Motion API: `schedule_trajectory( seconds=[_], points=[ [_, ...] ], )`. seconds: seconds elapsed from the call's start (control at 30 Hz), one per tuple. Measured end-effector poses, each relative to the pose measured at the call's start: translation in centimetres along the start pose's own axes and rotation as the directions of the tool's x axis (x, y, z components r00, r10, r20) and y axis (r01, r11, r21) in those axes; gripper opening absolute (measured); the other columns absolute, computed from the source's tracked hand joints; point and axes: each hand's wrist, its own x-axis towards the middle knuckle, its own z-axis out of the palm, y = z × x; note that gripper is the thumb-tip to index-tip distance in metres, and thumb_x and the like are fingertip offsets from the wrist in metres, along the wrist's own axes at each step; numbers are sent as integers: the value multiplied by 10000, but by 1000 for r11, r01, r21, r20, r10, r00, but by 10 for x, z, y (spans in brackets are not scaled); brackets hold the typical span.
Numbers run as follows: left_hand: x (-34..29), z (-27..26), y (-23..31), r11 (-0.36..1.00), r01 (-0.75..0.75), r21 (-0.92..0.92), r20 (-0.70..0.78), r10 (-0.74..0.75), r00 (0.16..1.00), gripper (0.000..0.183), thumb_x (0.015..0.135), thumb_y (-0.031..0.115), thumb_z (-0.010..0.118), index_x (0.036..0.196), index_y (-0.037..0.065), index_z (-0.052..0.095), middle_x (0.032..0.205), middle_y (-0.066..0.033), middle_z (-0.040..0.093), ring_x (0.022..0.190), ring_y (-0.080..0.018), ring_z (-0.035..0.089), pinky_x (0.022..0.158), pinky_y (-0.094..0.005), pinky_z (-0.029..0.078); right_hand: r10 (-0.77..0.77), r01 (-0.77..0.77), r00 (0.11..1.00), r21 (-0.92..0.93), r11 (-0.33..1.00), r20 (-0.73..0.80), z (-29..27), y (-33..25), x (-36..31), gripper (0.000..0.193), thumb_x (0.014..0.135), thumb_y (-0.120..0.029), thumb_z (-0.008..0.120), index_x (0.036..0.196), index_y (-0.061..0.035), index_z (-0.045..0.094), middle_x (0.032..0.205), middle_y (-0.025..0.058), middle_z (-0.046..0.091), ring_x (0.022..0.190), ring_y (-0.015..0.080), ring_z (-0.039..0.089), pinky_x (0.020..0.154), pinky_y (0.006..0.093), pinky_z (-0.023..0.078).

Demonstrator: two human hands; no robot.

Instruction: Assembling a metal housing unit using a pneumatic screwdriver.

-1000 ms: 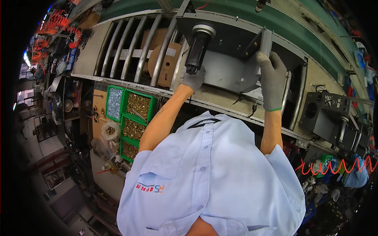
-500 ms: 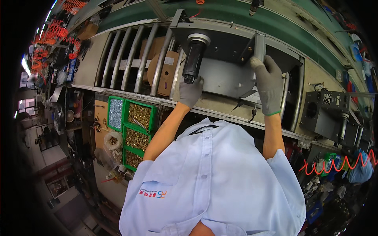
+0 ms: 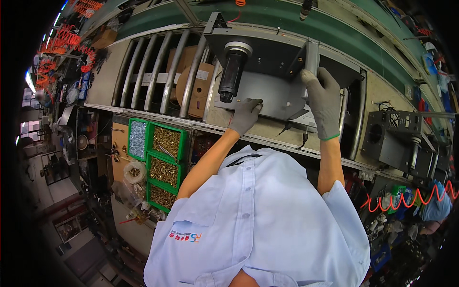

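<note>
A long workbench (image 3: 351, 162) runs across the view, its pale top broken by open stretches of metal rollers (image 3: 173, 71). Behind it lies a green strip (image 3: 282, 23), and the room around is crowded: coiled orange hoses (image 3: 61, 40) hang at the upper left, and a red coiled cord (image 3: 406, 201) stretches across at the right. A brown cardboard reel (image 3: 200, 91) shows below the rollers.

Two gray metal boxes are in view. The open metal box (image 3: 270, 88) sits on the bench in front of the person, with one black tube (image 3: 231, 74) standing out from its panel through one pale ring (image 3: 239, 48). The second box (image 3: 385, 136) is farther right, with one silvery tube (image 3: 415, 152). At least five rollers lie left of the open metal box. Four green trays stand at the lower left: one of clear bits (image 3: 138, 138), three of brass-colored bits (image 3: 164, 171). One plastic bag (image 3: 135, 171) is just beside them.

Both hands wear gray gloves. The left hand (image 3: 245, 116) has bent fingers at the near edge of the open metal box, right of the tube's end; whether they pinch anything cannot be told. The right hand (image 3: 323, 98) has its thumb at the box's right-hand post (image 3: 312, 58), parted from the fingers; whether they clamp it is unclear.
</note>
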Motion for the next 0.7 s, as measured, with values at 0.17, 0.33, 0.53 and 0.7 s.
schedule_trajectory(
  seconds=[0.17, 0.33, 0.53, 0.7],
  points=[
    [-1, 13, -8, 952, -149, 269, -56, 170, 984, 209, 860, 176, 610, 1043, 107, 685, 906, -104, 617, 896, -301, 582, 795, -426, 454, 12, -12, 1000, -13, 1000, -10, -2, -1, 0, 417, 797, -375, 647, 835, 40, 620, 733, 130, 544, 706, 213, 494, 647, 348, 418],
    [5, 15, -17, 907, -203, 370, -61, 241, 969, 174, 844, 180, 620, 1001, 134, 680, 878, -90, 595, 854, -290, 577, 763, -432, 458, 18, -18, 1000, -46, 999, 12, -3, -1, 2, 444, 789, -407, 660, 856, 31, 640, 792, 147, 574, 740, 233, 532, 680, 356, 441],
    [10, 6, -14, 850, -268, 454, 84, 259, 962, 131, 809, 104, 601, 936, 112, 634, 857, -99, 573, 832, -306, 587, 715, -424, 482, 62, -61, 998, -40, 997, 17, -2, 2, 1, 467, 789, -437, 677, 908, 14, 665, 871, 144, 579, 794, 238, 583, 694, 348, 491],
    [17, 1, -1, 757, -350, 551, 267, 238, 934, 127, 812, 107, 558, 922, 105, 620, 865, -93, 578, 836, -300, 592, 723, -427, 488, 78, -78, 997, -44, 996, 14, -5, -4, -3, 457, 791, -425, 678, 902, 17, 662, 857, 144, 575, 785, 232, 578, 676, 346, 491]
  ],
)
